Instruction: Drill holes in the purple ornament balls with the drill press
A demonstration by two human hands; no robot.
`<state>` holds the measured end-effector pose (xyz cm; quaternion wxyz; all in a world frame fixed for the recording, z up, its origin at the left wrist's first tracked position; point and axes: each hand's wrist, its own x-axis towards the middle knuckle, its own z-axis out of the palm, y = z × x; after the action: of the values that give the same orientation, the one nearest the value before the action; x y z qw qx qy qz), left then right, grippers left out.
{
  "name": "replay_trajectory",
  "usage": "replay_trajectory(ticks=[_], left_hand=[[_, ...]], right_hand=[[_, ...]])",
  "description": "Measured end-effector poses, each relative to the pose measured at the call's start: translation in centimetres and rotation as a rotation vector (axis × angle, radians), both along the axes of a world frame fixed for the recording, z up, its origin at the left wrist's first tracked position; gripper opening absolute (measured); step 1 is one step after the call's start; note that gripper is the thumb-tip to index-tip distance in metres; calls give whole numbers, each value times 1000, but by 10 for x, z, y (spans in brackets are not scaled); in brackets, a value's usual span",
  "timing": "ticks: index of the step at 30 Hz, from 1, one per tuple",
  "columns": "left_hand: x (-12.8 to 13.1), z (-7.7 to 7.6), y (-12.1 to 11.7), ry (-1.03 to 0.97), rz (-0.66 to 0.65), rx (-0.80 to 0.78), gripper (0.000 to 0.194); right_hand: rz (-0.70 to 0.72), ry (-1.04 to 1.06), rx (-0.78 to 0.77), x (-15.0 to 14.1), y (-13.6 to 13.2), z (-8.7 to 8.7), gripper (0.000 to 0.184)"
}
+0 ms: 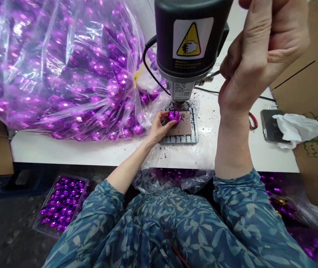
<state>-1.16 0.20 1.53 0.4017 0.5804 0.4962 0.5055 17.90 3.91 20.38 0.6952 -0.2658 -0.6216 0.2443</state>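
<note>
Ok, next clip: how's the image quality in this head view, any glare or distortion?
In the head view, bright glare speckles the purple baubles inside the clear plastic bag; wide-angle distortion bows the white table's front edge and swells the patterned sleeves; the raised right hand sits close to the lens, cut off by the frame top.

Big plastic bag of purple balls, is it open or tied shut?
Tied shut: the plastic bag is gathered at its neck by a yellow band.

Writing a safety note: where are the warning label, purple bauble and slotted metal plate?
warning label [189,39], head view, yellow triangle
purple bauble [174,117], head view, top
slotted metal plate [178,139], head view, front edge
</note>
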Motion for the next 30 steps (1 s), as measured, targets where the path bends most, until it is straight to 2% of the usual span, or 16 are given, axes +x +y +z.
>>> replay_trajectory(ticks=[4,9,12,16,24,27,30], left_hand=[[3,-5,0,69,29,37,45],[8,-9,-5,111,48,96,49],[13,-10,-8,151,22,139,58],[18,-13,-7,118,-45,161,57],[18,-19,-4,76,-70,136,64],[17,-19,-4,95,-82,161,63],[17,-20,-4,112,-92,182,63]], right_hand=[[-4,17,-14,1,0,1,58],[-199,312,128,-10,-3,8,50],[-179,355,182,-14,-8,11,46],[-140,354,192,-13,-13,11,41],[-155,337,310,-10,-20,-14,25],[-205,330,329,-10,-26,-24,26],[-246,273,284,-9,-31,-30,31]])
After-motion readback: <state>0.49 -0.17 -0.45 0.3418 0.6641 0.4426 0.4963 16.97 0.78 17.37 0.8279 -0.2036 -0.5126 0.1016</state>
